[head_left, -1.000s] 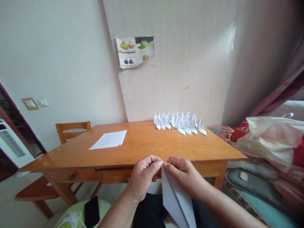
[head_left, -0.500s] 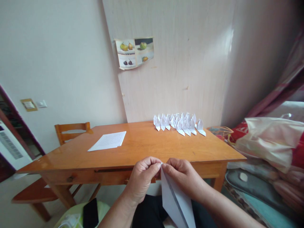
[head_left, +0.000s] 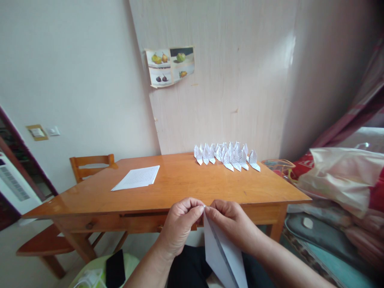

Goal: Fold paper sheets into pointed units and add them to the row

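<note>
A folded sheet of white paper (head_left: 223, 254) hangs down in front of my lap, its pointed top pinched between both hands. My left hand (head_left: 183, 222) is closed, thumb and forefinger pressed together at the very tip of the paper. Beside it, my right hand (head_left: 229, 222) is closed too, gripping the paper just right of the tip with the thumb on top. A crease runs lengthwise down the paper, and its bottom end leaves the view. Several folded paper figures (head_left: 228, 156) stand grouped at the back right of the table.
The wooden table (head_left: 177, 184) carries a stack of lined paper (head_left: 136, 178) on its left. A black phone (head_left: 115, 270) rests on a pale green stool (head_left: 132, 264) at lower left. To the right are a plastic bag (head_left: 339, 172) and a dark case (head_left: 318, 236). A chair (head_left: 91, 162) stands behind.
Almost nothing differs. Both hands keep their pinch at the paper's tip, and the view has shifted very slightly.
</note>
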The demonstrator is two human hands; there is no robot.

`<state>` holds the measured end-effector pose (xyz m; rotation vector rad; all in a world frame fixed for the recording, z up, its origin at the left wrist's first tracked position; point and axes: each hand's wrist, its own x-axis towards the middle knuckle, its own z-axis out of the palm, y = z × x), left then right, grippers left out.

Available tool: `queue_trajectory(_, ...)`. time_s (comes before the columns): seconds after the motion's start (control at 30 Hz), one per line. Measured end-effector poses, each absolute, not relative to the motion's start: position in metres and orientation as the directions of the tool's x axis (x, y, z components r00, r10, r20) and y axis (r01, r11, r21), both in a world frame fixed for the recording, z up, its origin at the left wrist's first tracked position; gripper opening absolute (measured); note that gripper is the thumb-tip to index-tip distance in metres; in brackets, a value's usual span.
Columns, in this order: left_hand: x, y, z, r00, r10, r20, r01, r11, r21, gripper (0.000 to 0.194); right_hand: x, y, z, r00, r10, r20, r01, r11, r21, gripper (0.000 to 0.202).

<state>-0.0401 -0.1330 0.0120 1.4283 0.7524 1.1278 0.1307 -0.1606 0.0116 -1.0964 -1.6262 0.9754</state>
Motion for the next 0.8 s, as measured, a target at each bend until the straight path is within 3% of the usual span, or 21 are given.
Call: queue_trajectory(0.8,-0.041,-0.1346,0.0114,0.332,0.912,0.242,-0.107,-0.218,0.97,0.022,0.131,-0.1642,0.0146,-0.185,0.952,0.246,0.224,0.284,-0.932,0.038)
